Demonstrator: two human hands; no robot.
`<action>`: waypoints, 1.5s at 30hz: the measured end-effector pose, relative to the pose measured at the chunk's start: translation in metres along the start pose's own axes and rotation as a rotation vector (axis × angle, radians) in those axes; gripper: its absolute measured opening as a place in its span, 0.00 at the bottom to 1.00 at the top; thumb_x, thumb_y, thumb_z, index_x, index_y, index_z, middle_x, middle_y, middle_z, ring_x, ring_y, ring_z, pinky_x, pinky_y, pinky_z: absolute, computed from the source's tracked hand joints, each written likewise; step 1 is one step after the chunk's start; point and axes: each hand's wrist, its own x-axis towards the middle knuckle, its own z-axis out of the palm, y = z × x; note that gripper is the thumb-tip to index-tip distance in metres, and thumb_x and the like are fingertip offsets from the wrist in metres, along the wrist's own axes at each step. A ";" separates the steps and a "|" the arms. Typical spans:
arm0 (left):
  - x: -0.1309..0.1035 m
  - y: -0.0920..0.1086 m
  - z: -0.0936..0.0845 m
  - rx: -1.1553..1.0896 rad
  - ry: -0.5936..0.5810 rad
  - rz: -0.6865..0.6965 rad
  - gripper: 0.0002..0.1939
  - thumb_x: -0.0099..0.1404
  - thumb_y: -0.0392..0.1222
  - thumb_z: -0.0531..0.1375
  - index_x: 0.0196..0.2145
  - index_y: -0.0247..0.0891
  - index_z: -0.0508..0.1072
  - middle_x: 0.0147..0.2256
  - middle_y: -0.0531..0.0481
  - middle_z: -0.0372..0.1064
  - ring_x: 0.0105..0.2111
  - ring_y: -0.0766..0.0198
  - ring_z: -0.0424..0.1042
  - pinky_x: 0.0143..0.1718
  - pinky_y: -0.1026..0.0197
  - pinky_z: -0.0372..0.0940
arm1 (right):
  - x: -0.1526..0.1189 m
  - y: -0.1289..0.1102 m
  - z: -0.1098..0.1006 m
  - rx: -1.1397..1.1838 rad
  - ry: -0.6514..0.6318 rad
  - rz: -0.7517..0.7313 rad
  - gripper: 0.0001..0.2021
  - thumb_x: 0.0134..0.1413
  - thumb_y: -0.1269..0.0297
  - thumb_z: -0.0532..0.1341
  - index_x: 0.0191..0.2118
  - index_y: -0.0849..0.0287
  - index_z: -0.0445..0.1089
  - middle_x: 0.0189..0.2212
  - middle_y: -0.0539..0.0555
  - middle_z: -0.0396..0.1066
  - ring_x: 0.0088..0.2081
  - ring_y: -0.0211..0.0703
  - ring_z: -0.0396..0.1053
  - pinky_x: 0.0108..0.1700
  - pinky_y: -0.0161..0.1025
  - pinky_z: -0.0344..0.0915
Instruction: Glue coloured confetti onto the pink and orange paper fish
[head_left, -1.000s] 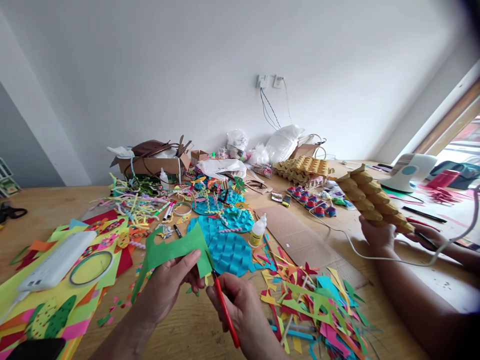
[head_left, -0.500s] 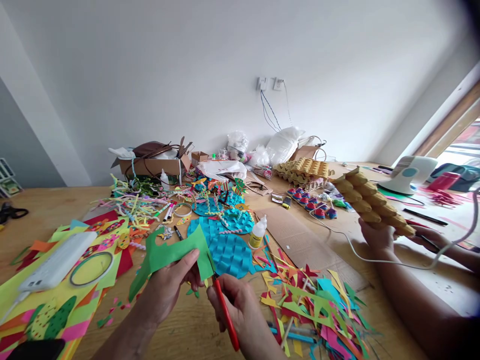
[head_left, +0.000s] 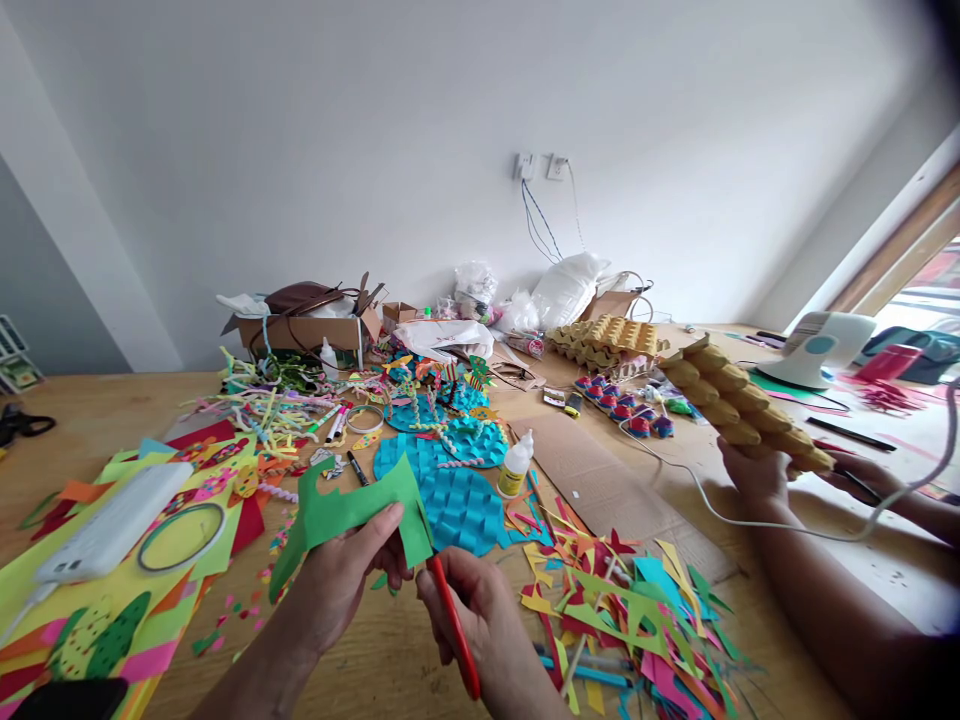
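My left hand (head_left: 349,565) pinches a sheet of green paper (head_left: 352,510) with an irregular, cut-out outline, thumb on top and fingers beneath. Red-handled scissors (head_left: 456,630) are gripped in my right hand (head_left: 487,625); their blades meet the paper's right edge, partly hidden behind it. Just beyond the paper lie blue discs of folded paper (head_left: 457,500). A white glue bottle (head_left: 516,465) with a yellow label stands upright to the right of them. Under my hands is the wooden tabletop with a few tiny paper bits.
Colourful paper scraps (head_left: 630,620) spread at the lower right. On the left, a white power strip (head_left: 116,520) and a tape roll (head_left: 182,537) lie on coloured sheets. At the right, a co-worker's hands hold an egg carton (head_left: 739,405) near a grey cable (head_left: 750,520). Behind stands a cardboard box (head_left: 300,338).
The green paper and my left hand have shifted slightly right and down. The scissors remain at the paper's right edge. The co-worker's egg carton has tilted slightly.
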 end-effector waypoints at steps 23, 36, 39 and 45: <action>-0.001 -0.007 0.006 -0.019 -0.044 -0.086 0.10 0.55 0.45 0.60 0.22 0.36 0.69 0.18 0.54 0.66 0.18 0.68 0.64 0.16 0.68 0.59 | 0.000 0.004 -0.002 0.077 -0.012 -0.028 0.23 0.47 0.43 0.52 0.25 0.63 0.64 0.14 0.44 0.53 0.15 0.29 0.53 0.16 0.27 0.52; 0.001 -0.013 0.004 -0.012 -0.032 -0.120 0.13 0.53 0.47 0.60 0.21 0.34 0.67 0.17 0.52 0.66 0.17 0.67 0.64 0.16 0.67 0.59 | 0.006 0.017 -0.001 0.138 0.007 -0.005 0.24 0.47 0.44 0.53 0.25 0.64 0.65 0.12 0.44 0.52 0.12 0.27 0.50 0.12 0.25 0.52; 0.001 -0.014 0.004 -0.014 -0.031 -0.134 0.13 0.53 0.47 0.61 0.21 0.34 0.67 0.17 0.52 0.66 0.17 0.67 0.64 0.16 0.67 0.58 | 0.007 0.017 -0.002 0.116 0.015 0.002 0.25 0.45 0.42 0.53 0.24 0.64 0.65 0.12 0.44 0.53 0.12 0.27 0.51 0.12 0.26 0.52; 0.000 -0.015 0.005 -0.050 -0.016 -0.119 0.13 0.52 0.46 0.62 0.20 0.34 0.67 0.16 0.54 0.65 0.15 0.69 0.62 0.14 0.69 0.56 | 0.007 0.016 -0.003 0.094 0.019 -0.016 0.25 0.44 0.41 0.54 0.24 0.64 0.65 0.13 0.45 0.55 0.13 0.29 0.54 0.13 0.27 0.54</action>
